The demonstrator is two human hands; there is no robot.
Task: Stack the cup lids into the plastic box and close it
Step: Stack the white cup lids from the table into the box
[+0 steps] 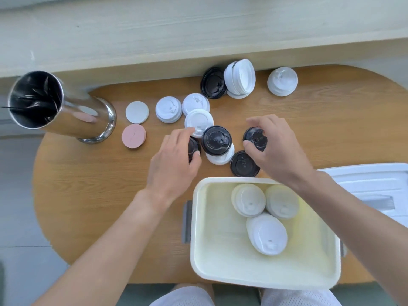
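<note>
Left hand (174, 160): fingers curled over a black cup lid (193, 149) lying on the wooden surface (88, 195); the lid is mostly hidden under the fingers.

Right hand (273, 149): thumb and fingers pinched round a second black lid (257, 139), which is tilted up from the surface.

Between the hands: a black lid (216, 140) resting on top of a white lid (220, 159). Just below the right thumb, a further black lid (244, 164) lying flat.

Beyond the left fingertips: three white lids (198, 120) (195, 104) (169, 109), the nearest two overlapping. Further left, a flat white disc (137, 112) and a pink disc (133, 136), then a tall shiny metal cylinder (59, 109) holding dark sticks.

Far side of the surface, beyond both hands: a black lid on edge (213, 83) leaning against a tilted stack of white lids (239, 78); to its right, a separate white lid stack (282, 81).

Plastic box (198, 228): open, cream-coloured, on the near edge of the surface beneath the right forearm. It holds three white lid groups (248, 199) (281, 200) (267, 234), touching one another.

Box cover (371, 186): white, lying just right of the box, outside the right forearm.
</note>
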